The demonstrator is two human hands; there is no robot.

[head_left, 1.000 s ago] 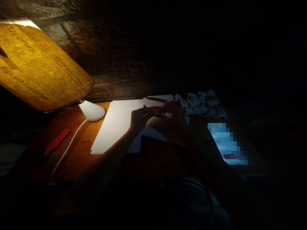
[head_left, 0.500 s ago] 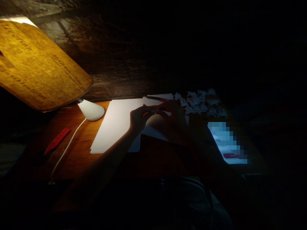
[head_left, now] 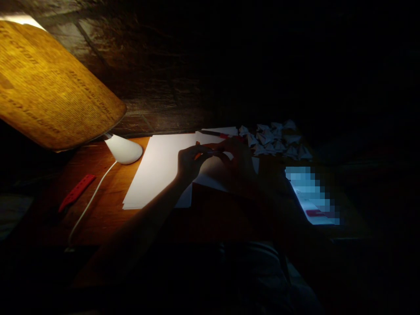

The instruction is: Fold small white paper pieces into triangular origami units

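in the head view, the left hand (head_left: 189, 164) and right hand (head_left: 240, 158) meet above the sheets (head_left: 160, 170), fingertips drawn narrowly together; it is too dark to tell whether they pinch something small. since half a second ago little has changed: the hands keep to the same spot and the view has shifted slightly, which suggests fine fingerwork in place. the sheets lie mid-table, brightest at left near the lamp (head_left: 59, 87). folded papers (head_left: 267, 138) sit far right, beyond the phone (head_left: 306, 199); a red-handled tool (head_left: 211, 132) lies just beyond the hands.
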